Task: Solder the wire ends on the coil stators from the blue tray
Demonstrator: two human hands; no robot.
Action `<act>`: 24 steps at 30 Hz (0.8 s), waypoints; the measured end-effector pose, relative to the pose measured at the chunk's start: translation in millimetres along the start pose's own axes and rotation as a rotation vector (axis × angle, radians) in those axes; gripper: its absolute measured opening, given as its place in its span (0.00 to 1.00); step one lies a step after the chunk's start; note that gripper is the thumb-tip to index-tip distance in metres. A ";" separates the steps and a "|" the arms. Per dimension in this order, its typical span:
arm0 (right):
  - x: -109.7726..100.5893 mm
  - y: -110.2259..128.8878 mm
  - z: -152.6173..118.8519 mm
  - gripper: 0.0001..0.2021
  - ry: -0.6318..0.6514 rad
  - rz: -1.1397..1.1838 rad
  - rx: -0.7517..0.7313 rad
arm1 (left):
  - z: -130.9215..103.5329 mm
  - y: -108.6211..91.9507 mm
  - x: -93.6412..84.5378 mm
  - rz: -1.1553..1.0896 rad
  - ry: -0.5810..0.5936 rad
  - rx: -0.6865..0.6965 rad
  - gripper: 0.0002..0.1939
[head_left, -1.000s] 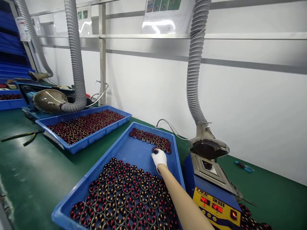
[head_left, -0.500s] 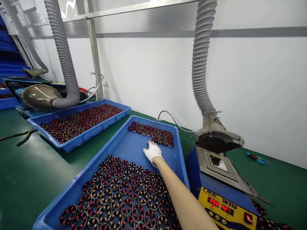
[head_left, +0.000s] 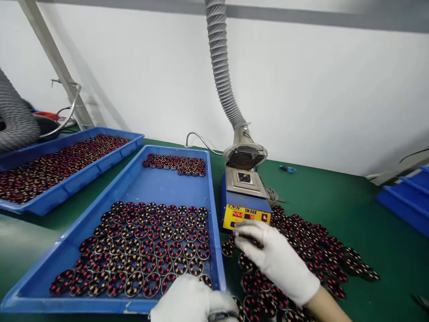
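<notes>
Right hand (head_left: 281, 259), white-gloved, comes in from lower right on my head feed, back of the hand up, fingers pointing left over the near-left part of the loose ring pile (head_left: 321, 255), just in front of the machine's panel. Thumb side and upper fingers show a gap with dark rings visible in it; too blurred for me to tell if they're clamped on one. Left hand (head_left: 187, 302), also gloved, sits at the bottom edge over the tray's near-right corner, partly cut off, fingers toward the right. Dark rim at its fingertips; can't tell if gripped. Rings, red and tan segments, are also in the blue tray (head_left: 157, 185): close rows at the near end, a tight block at the far end, bare floor between. Machine (head_left: 246, 203): yellow front, model text starts "CM 55", last character unclear, brand letters smeared. Left red display (head_left: 237, 214) starts 426; right one I can't read reliably. Bench (head_left: 335, 192) is green, wall (head_left: 321, 103) plain white. Ribbed grey hose (head_left: 219, 53) drops to a round hood (head_left: 244, 154) above the machine. Second tray (head_left: 67, 190) full of rings at left, blue bins (head_left: 405, 201) at right edge.
</notes>
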State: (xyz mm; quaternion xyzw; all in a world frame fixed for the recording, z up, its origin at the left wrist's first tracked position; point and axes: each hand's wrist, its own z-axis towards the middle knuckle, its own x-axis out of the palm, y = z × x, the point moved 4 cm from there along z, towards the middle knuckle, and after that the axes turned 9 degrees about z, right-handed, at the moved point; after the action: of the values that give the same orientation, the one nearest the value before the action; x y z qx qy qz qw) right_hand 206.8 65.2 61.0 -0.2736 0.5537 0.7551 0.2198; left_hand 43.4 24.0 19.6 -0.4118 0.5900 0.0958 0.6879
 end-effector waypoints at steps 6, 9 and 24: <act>48.3 -42.0 -27.8 0.16 0.279 -0.226 0.158 | 3.6 -16.2 -8.5 -0.063 -0.057 -0.162 0.09; 53.0 -36.3 -17.0 0.11 0.210 -0.195 0.182 | 1.7 -15.9 -8.1 -0.147 -0.044 -0.182 0.11; -57.7 29.6 9.9 0.16 -0.261 1.104 -0.174 | 56.7 -69.2 -120.0 0.113 -0.952 0.297 0.26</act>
State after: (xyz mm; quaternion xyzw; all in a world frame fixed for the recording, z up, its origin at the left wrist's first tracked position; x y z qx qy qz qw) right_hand 229.8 64.4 122.4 0.1348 0.5187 0.8282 -0.1640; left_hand 93.4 60.5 155.8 -0.1875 0.2395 0.2253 0.9256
